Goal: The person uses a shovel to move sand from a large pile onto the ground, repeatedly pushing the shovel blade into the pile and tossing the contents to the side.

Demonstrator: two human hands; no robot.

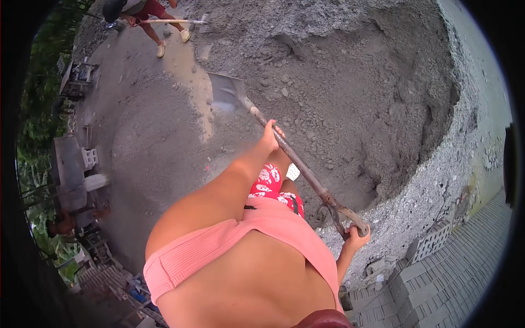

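A long-handled shovel slants across the view in front of me, its wooden shaft worn and dirty. My left hand is wrapped round the shaft a little below the blade. Farther down to the right, my right hand grips the forked handle at the shaft's end. The flat metal shovel blade lies at the edge of a grey sand-and-gravel pile, beside a wet brownish strip of ground. It carries no visible heap of material.
At the far left another person bends with a second shovel. Stacked grey blocks stand at the lower right, near a pale perforated block. Along the left side are a metal sheet, work equipment and another partly visible person.
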